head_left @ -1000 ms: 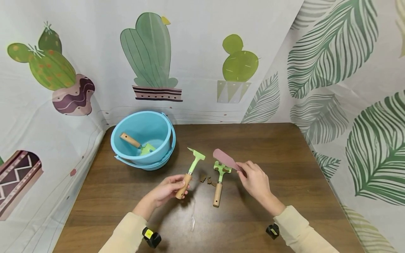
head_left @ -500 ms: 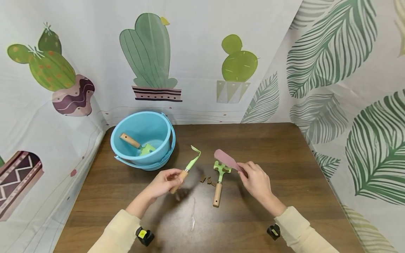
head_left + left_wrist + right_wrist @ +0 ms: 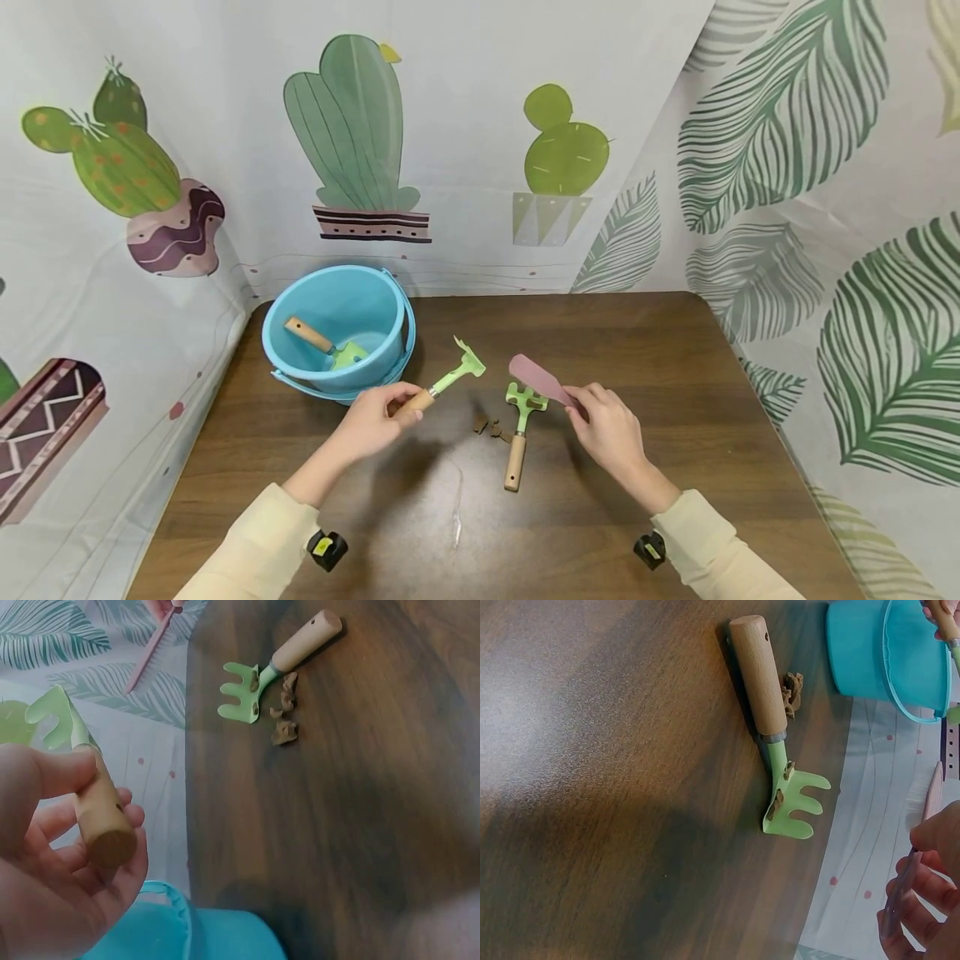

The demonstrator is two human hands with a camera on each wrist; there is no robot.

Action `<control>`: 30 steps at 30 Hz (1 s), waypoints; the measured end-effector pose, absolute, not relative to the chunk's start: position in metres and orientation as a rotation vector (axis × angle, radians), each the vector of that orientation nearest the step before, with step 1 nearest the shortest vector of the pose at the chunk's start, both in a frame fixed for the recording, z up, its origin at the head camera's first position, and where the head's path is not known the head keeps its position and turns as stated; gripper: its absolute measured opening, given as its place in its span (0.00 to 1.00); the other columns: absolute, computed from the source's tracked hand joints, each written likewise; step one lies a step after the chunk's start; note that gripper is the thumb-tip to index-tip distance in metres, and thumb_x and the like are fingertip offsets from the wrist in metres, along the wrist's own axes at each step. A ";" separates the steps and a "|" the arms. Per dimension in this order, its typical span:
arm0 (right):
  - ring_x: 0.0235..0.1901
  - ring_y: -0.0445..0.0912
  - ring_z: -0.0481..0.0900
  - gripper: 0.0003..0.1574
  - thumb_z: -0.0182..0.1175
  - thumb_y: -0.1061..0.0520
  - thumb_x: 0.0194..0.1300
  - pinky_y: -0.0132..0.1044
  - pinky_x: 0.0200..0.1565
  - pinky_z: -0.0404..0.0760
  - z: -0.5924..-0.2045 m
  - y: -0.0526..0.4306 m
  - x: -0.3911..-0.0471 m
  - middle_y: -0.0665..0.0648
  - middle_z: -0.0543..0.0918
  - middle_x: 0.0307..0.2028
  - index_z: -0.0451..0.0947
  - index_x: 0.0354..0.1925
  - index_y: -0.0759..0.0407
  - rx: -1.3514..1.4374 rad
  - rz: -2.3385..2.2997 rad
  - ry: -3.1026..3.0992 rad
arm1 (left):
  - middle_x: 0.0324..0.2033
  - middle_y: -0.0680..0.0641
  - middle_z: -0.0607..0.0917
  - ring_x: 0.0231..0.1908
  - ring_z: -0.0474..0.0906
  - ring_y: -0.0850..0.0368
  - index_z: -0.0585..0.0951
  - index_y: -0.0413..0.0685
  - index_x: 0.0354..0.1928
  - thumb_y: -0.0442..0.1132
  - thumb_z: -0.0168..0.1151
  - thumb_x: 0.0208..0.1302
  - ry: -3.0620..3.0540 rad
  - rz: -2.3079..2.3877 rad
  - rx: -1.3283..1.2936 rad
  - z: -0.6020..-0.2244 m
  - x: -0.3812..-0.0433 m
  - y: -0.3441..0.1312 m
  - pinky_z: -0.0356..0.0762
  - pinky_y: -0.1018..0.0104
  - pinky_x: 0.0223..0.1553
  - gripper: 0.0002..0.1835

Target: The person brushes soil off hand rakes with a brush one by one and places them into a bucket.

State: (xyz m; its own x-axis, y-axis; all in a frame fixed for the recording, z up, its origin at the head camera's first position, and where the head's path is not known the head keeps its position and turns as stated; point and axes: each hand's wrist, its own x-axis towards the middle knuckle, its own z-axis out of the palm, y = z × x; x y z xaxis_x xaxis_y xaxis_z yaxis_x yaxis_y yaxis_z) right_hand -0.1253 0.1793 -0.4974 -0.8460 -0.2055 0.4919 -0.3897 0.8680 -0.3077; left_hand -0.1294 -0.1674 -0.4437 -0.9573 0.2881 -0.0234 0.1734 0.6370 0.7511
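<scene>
My left hand (image 3: 378, 421) grips the wooden handle of a small green-headed hand hoe (image 3: 459, 367), lifted above the table in front of the bucket. Two prongs show on its head in the left wrist view. Between thumb and fingers, my right hand (image 3: 609, 425) pinches a pink brush (image 3: 536, 377), whose pale bristles (image 3: 915, 804) show in the right wrist view. Below the brush lies a green hand rake (image 3: 517, 433) with brown dirt (image 3: 778, 802) stuck on its head. Brown clods (image 3: 487, 427) sit just left of the rake.
A light blue bucket (image 3: 337, 287) stands at the table's back left corner, with a green wooden-handled hand tool (image 3: 311, 335) inside. Printed cloth (image 3: 480, 150) hangs behind the brown table (image 3: 622, 333). A pale thin streak (image 3: 457, 521) marks the tabletop in front.
My left hand has moved left and slightly away from me, turning the hand hoe so its handle lies flatter and its head points rightward. My right hand and the brush have barely moved.
</scene>
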 end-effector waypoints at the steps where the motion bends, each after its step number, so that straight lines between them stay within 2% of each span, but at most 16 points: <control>1: 0.26 0.45 0.74 0.18 0.68 0.59 0.49 0.39 0.22 0.73 -0.497 0.179 -0.125 0.51 0.80 0.30 0.82 0.42 0.55 0.437 0.556 -2.586 | 0.27 0.55 0.80 0.24 0.73 0.63 0.81 0.53 0.43 0.38 0.64 0.55 2.751 1.181 0.401 -0.442 -0.130 -0.168 0.71 0.68 0.26 0.12; 13: 0.26 0.46 0.75 0.18 0.67 0.60 0.49 0.39 0.22 0.74 -0.496 0.182 -0.125 0.52 0.80 0.30 0.82 0.42 0.56 0.443 0.550 -2.574 | 0.26 0.58 0.74 0.24 0.69 0.62 0.81 0.57 0.44 0.42 0.67 0.51 3.137 0.612 0.621 -0.420 -0.133 -0.176 0.64 0.67 0.21 0.15; 22: 0.27 0.47 0.75 0.17 0.67 0.60 0.49 0.40 0.23 0.74 -0.492 0.182 -0.123 0.52 0.79 0.29 0.82 0.41 0.55 0.438 0.523 -2.606 | 0.27 0.53 0.77 0.26 0.76 0.55 0.82 0.55 0.41 0.39 0.69 0.48 3.291 0.321 0.817 -0.400 -0.141 -0.185 0.70 0.62 0.17 0.15; 30: 0.25 0.46 0.73 0.16 0.68 0.59 0.49 0.38 0.22 0.72 -0.488 0.182 -0.121 0.52 0.79 0.29 0.82 0.41 0.55 0.454 0.499 -2.637 | 0.29 0.52 0.79 0.28 0.76 0.55 0.82 0.53 0.41 0.36 0.66 0.51 3.327 0.261 0.828 -0.383 -0.150 -0.195 0.69 0.63 0.15 0.14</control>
State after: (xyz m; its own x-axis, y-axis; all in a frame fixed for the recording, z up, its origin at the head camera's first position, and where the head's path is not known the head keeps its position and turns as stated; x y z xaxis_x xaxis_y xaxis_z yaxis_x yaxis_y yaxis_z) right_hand -0.1213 0.1822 -0.4885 -0.8600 -0.2347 0.4531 -0.3839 0.8826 -0.2715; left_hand -0.1503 -0.1950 -0.3832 -0.8428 0.4336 0.3188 0.4781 0.8752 0.0734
